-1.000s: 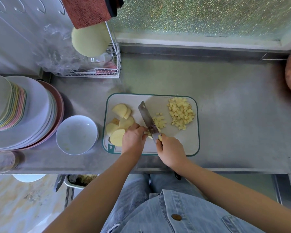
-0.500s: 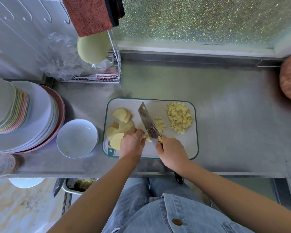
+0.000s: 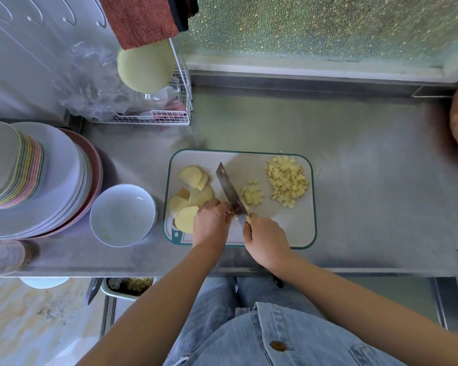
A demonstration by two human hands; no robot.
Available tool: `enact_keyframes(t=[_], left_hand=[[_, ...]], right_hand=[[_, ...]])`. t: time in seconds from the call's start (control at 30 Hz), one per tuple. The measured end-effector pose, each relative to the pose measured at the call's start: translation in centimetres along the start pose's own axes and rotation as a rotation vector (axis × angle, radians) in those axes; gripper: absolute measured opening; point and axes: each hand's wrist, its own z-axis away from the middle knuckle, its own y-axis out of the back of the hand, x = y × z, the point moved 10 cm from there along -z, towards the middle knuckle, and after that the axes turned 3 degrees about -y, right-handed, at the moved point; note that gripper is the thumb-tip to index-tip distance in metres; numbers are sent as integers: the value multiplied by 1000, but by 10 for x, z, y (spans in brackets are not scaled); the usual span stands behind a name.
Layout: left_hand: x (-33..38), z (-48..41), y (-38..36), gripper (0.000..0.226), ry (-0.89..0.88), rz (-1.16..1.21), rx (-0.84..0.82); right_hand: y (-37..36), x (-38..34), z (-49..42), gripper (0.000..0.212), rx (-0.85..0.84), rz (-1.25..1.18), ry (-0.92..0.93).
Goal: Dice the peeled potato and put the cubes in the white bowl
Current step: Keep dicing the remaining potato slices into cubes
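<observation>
Little has moved over the last half second: both hands and the knife (image 3: 229,190) sit almost where they were on the cutting board (image 3: 288,233), and the 2 heaps of cubes look unchanged. The right hand (image 3: 267,240) has its fingers wrapped round the knife handle, whose black end shows below the wrist, and the blade slants up and to the left across the board. The left hand (image 3: 210,224) lies just left of the blade with its fingers curled, their tips pinning a potato piece (image 3: 233,214) that is mostly hidden. Uncut potato slices (image 3: 187,219) overlap along the left side of the board, partly under that hand. To the right of the blade lies a small heap of cubes (image 3: 252,195), and a larger heap of cubes (image 3: 287,180) lies near the far right corner. The white bowl (image 3: 122,215) stands on the steel worktop (image 3: 368,180) just left of the board, holding only a few pale specks. Beside it a stack of plates (image 3: 50,175) rises at the left edge.
</observation>
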Motion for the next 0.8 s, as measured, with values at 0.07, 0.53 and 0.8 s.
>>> enact_keyframes(t=[0.07, 0.53, 0.8], left_hand=[[1, -1, 1, 9, -8, -18, -8], [15, 2, 27, 27, -160, -153, 56], [5, 12, 36, 35, -63, -460, 123]], right_hand=[[-1, 4, -2, 30, 6, -28, 3], [12, 21, -2, 33, -46, -242, 84], [-11, 27, 15, 41, -100, -143, 156]])
